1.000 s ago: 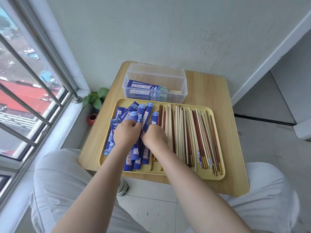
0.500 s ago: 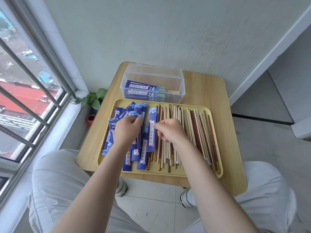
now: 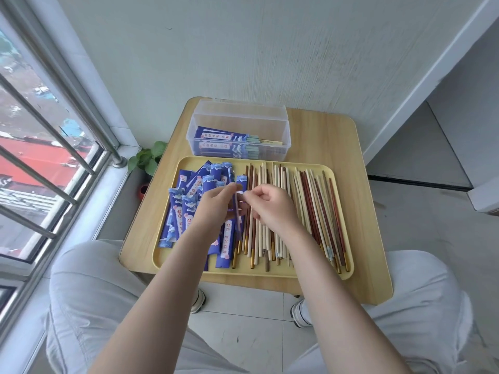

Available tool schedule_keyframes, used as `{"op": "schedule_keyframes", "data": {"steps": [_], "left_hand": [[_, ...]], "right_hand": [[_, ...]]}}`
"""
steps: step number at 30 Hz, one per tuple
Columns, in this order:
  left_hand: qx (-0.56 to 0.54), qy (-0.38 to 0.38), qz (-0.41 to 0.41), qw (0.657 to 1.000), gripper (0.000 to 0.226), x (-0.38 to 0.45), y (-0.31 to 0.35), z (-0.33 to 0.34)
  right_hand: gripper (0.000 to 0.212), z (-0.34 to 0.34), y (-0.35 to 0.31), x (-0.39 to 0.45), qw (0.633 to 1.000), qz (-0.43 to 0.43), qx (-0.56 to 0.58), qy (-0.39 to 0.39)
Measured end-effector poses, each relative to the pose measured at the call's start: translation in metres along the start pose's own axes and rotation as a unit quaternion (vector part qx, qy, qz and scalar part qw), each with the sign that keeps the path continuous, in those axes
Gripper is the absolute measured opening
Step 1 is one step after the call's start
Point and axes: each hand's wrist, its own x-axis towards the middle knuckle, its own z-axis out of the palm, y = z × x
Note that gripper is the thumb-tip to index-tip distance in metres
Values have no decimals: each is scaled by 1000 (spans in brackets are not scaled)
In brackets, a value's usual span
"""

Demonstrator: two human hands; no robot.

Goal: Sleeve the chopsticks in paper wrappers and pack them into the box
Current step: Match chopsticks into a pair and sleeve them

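On the tray (image 3: 343, 276), wrappers (image 3: 186, 209) lie left of chopsticks (image 3: 313, 201).

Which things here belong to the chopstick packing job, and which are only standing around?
Job: blue paper wrappers; loose chopsticks; clear box; yellow tray; left hand holding a wrapper; right hand.

Not job: potted plant; window bars.
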Motion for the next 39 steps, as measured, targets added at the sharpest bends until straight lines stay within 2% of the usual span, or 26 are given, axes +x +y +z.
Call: {"op": "schedule_keyframes", "data": {"steps": [3, 7, 11, 15, 18, 22, 28, 32, 39], "left_hand": [[-111, -11, -70, 991, 32, 1, 1, -9], [-67, 17, -67, 995, 19, 1, 0, -14], [-30, 37, -74, 996, 18, 2, 1, -15], [18, 16, -58, 998, 9, 3, -5, -18], [96, 31, -32, 994, 13, 5, -12, -19], [151, 47, -26, 987, 13, 10, -16, -18], [109, 37, -40, 993, 7, 15, -22, -20], [107, 29, -44, 993, 12, 14, -24, -20], [112, 28, -41, 992, 15, 15, -24, -19]], "right_hand": [[17, -2, 8, 2, 998, 17, -53, 35], [16, 17, 18, 0, 972, 29, -231, -41], [24, 37, 19, -3, 943, 23, -329, -32], [35, 42, 18, 0, 935, 47, -352, -14], [47, 40, 18, 2, 931, 68, -358, -12], [30, 36, 17, 2, 929, 76, -362, 14], [28, 41, 17, 6, 899, 82, -430, 31], [23, 43, 13, 10, 875, 89, -475, 25], [29, 49, 14, 14, 875, 92, -474, 30]]}}
